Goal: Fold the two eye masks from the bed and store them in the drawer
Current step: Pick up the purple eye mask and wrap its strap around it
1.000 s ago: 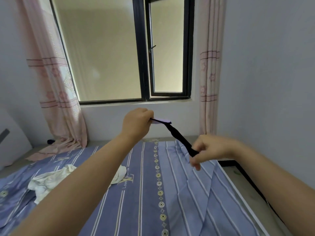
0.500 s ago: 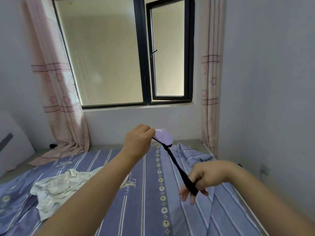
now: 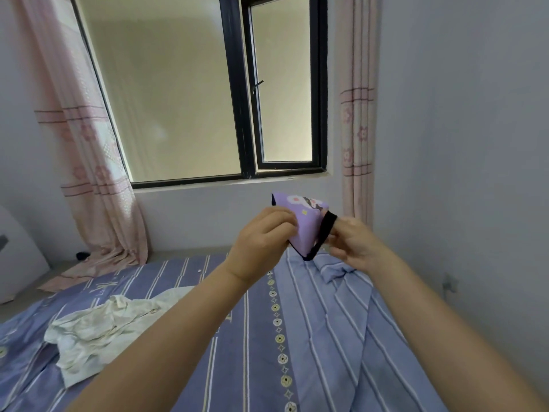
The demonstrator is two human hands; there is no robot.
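Note:
A purple eye mask (image 3: 306, 224) with a cartoon print and a black strap (image 3: 323, 233) is held up in the air above the bed (image 3: 297, 337). My left hand (image 3: 261, 242) pinches the mask's left side. My right hand (image 3: 353, 242) grips the black strap at the mask's right edge, the strap looped over its fingers. The two hands are close together. I see only one eye mask, and no drawer is in view.
A crumpled white cloth (image 3: 101, 325) lies on the blue striped bedsheet at the left. Behind the bed are a black-framed window (image 3: 246, 90) and pink curtains (image 3: 98, 179). A grey wall (image 3: 460, 173) runs along the bed's right side.
My right hand has risen from low over the bed up to the mask, slackening the stretched strap. The mask has turned so its printed face shows.

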